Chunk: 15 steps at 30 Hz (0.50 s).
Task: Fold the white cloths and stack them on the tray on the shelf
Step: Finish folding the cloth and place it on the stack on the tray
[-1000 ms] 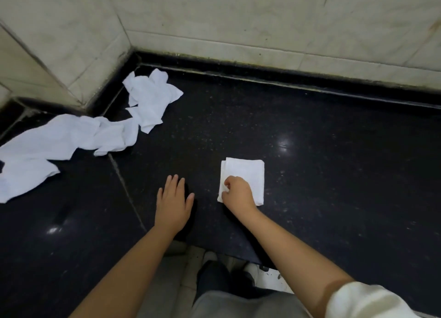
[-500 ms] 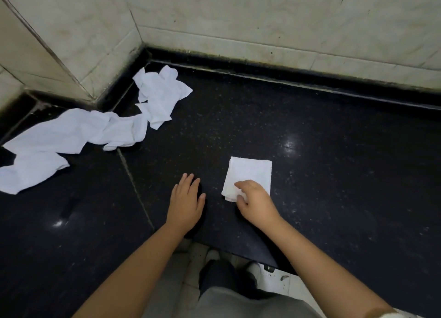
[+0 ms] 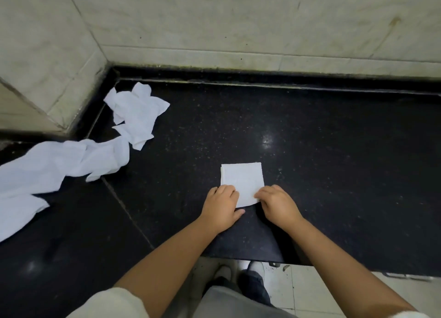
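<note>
unfolded pile: long white cloth (image 3: pixel 47 172) lies crumpled far left on the black counter (image 3: pixel 334 174), a second crumpled cloth (image 3: pixel 137 113) sits near the wall corner, touching the first. Both unfolded, well apart from the hands.
counter seam: diagonal joint (image 3: pixel 124 210) runs between the pile and the work area.
left hand: left hand (image 3: pixel 220 208) knuckles up, fingers curled onto the near-left corner of the folded cloth (image 3: pixel 241 181), thumb on the counter. Looks like a pinch on that corner; can't tell if the thumb is under the edge.
folded cloth: small neat square, flat on the counter centre, near edge covered by both hands.
right hand: right hand (image 3: pixel 278 204) fingers curled onto the near-right corner, same pinch-like hold, contact underside hidden.
tray/shelf: not in view.
step guess: lifting the folded square, or one more fold.
risk 1: gripping only the top layer at the corners would let the lower layers drop open on lifting.
risk 2: uneven pull between the hands could skew the square.
risk 3: the cloth sits close to the counter front edge; dragging it toward the body could send it to the floor (image 3: pixel 334 291).
</note>
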Each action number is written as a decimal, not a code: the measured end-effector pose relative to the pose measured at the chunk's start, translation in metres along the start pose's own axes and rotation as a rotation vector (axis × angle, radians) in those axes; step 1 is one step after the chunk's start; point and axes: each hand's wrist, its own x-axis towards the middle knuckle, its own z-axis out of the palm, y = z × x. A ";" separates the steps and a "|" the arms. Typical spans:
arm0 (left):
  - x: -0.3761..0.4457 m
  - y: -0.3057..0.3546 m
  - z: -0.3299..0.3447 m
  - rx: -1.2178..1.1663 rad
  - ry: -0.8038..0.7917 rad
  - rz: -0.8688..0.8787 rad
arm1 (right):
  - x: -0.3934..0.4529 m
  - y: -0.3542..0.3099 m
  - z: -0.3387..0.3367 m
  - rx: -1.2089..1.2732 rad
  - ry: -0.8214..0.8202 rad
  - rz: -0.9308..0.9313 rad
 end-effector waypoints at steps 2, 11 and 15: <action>0.004 0.001 -0.002 0.066 -0.011 -0.001 | 0.000 -0.004 -0.008 0.021 0.014 0.057; 0.049 0.082 -0.043 0.117 0.103 0.318 | -0.076 0.045 -0.087 0.257 0.250 0.344; 0.065 0.169 -0.068 0.103 0.126 0.548 | -0.157 0.090 -0.135 0.443 0.320 0.508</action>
